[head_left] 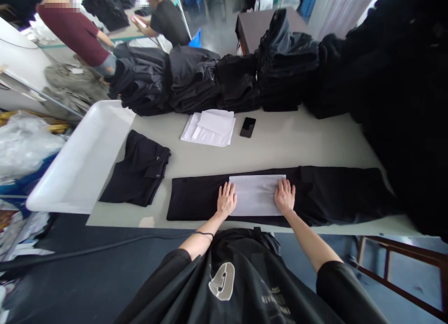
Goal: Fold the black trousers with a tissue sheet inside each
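Note:
A pair of black trousers [343, 193] lies stretched lengthwise along the table's near side. On its middle rests a white sheet of paper [258, 195]. My left hand [227, 200] presses flat over the sheet's left edge and the dark cloth beside it, fingers stretched out. At the sheet's right edge lies my right hand [285, 196], also flat with fingers extended. Neither hand grips anything. To the left, a folded pair of dark trousers [138, 170] lies apart, its waistband facing right.
Behind are a stack of white papers [213, 127], a black phone [248, 127] and several piles of dark garments [196, 79]. A white plastic tub [80, 160] stands at the table's left end. Black cloth [402, 104] towers at right. Two people are beyond the piles.

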The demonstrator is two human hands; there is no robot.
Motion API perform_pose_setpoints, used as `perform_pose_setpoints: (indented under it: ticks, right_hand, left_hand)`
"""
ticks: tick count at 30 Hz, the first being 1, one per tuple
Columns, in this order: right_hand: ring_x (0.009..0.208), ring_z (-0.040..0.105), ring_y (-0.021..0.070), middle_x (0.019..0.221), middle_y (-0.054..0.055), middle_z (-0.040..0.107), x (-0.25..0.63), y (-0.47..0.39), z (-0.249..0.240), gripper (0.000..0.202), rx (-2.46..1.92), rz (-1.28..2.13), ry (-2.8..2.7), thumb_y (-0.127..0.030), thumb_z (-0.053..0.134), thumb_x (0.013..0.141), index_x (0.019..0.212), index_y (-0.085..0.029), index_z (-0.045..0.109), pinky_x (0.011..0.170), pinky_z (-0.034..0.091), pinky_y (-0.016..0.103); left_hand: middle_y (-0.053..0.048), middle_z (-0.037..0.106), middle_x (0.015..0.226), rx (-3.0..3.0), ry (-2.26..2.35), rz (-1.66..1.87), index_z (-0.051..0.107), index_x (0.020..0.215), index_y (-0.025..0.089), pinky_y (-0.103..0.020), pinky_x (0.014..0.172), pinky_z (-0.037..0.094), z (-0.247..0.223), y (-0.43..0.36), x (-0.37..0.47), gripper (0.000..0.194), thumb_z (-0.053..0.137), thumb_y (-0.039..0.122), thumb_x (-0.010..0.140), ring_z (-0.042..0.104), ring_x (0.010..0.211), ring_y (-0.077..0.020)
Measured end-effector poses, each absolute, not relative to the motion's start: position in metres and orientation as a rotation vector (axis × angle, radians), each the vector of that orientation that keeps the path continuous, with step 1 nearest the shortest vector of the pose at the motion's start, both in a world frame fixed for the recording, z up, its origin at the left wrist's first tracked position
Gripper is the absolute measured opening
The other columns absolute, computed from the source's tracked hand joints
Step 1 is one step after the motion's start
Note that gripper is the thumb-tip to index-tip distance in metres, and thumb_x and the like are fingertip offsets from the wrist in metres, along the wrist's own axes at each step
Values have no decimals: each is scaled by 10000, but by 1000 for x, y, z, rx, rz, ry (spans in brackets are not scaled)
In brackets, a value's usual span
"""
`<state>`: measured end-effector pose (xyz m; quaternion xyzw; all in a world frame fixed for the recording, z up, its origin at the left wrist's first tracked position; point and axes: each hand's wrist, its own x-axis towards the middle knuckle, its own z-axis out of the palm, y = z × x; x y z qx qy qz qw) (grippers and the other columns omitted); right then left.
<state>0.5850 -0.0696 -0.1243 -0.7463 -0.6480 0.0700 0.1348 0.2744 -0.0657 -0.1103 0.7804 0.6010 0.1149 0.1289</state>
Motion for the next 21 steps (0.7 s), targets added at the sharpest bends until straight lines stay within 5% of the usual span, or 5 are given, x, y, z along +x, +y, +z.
perform_pose_setpoints:
  ticks: [8, 14, 17, 21]
  right_hand:
    - [1523, 316, 329, 1599, 201, 436, 597, -69, -103, 553, -2153, 171, -1837, -202, 409, 934, 1467, -104, 517, 1256, 188, 616]
    - [1476, 425, 242, 1507, 117, 572, 561, -87, -98, 464, -1709, 364, -2272, -169, 387, 953, 1343, -187, 637, 1281, 231, 512]
    - [1463, 448, 245, 1510, 120, 573, 552, -90, -109, 470, -1756, 366, -2252, -166, 387, 957, 1357, -179, 633, 1276, 247, 513]
    - [1502, 403, 265, 1590, 131, 490, 553, -93, -123, 502, -1778, 346, -2242, -189, 399, 967, 1433, -157, 584, 1281, 233, 532]
  left_hand:
    - [-257, 456, 1566, 1753, 2435, 439, 508, 1464, 117, -578, 1215, 328, -80, -65, 158, 576, 546, 162, 892, 384, 1503, -371]
    - [-331, 562, 1405, 970, 2761, 219, 515, 1415, 47, -608, 1054, 471, -54, -56, 70, 616, 652, 322, 882, 532, 1363, -456]
    - [-290, 664, 1301, 860, 2539, 218, 638, 1261, 77, -578, 1032, 493, -43, -49, 55, 494, 704, 304, 826, 600, 1300, -445]
    - [-144, 793, 971, 841, 2266, 272, 729, 899, 154, -389, 877, 590, -28, -39, 43, 172, 700, 300, 814, 754, 1025, -322]
